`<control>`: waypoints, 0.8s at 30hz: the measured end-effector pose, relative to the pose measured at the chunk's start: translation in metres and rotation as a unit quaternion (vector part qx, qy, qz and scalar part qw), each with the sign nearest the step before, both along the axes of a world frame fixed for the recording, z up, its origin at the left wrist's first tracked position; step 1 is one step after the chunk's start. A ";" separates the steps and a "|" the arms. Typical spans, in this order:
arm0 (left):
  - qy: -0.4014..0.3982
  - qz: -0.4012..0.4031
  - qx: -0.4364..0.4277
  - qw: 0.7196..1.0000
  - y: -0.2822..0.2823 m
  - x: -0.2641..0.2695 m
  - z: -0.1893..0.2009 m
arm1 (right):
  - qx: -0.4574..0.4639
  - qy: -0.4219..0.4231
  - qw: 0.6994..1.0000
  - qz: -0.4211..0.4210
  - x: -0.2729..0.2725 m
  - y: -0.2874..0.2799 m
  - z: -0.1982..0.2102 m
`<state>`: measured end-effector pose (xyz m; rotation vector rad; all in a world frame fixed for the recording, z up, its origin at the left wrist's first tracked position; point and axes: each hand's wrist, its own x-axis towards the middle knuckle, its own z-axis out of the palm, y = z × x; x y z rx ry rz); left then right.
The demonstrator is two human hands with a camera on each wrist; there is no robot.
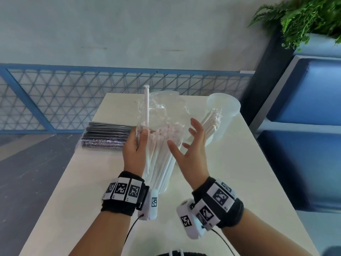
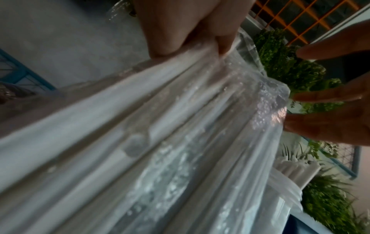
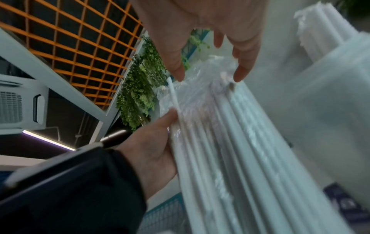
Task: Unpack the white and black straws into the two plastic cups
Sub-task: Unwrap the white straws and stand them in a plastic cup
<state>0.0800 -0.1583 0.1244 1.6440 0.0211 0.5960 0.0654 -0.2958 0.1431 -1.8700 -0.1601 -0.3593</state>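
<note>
Left hand point(image 1: 135, 148) grips the clear plastic bag of white straws point(image 1: 160, 137) upright above the white bench point(image 1: 230, 172); right hand point(image 1: 191, 145) hovers beside it, fingers spread, empty. Pinching a small bunch should ease transfer into the translucent plastic cup point(image 1: 224, 115).

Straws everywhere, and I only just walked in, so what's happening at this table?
A person is unpacking white straws. Their left hand grips a clear bag of white straws upright, one straw poking above the rest. The right hand hovers open beside the bag. One plastic cup already holds white straws. The pack of black straws lies on the table.
</note>
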 end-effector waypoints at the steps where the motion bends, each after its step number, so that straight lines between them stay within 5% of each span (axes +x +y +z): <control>1: 0.002 0.007 -0.006 1.000 0.000 -0.002 0.000 | 0.016 0.009 1.000 0.008 -0.002 0.002 -0.002; 6: 0.066 -0.033 -0.059 0.996 0.011 -0.012 -0.005 | -0.014 0.128 0.990 0.063 -0.001 0.008 -0.015; 11: 0.140 -0.209 -0.100 0.963 0.037 -0.011 -0.016 | -0.097 0.100 0.986 0.087 0.005 0.014 -0.016; 24: 0.250 -0.162 -0.031 0.954 0.039 -0.020 -0.050 | -0.322 0.170 0.925 0.112 -0.002 0.032 -0.043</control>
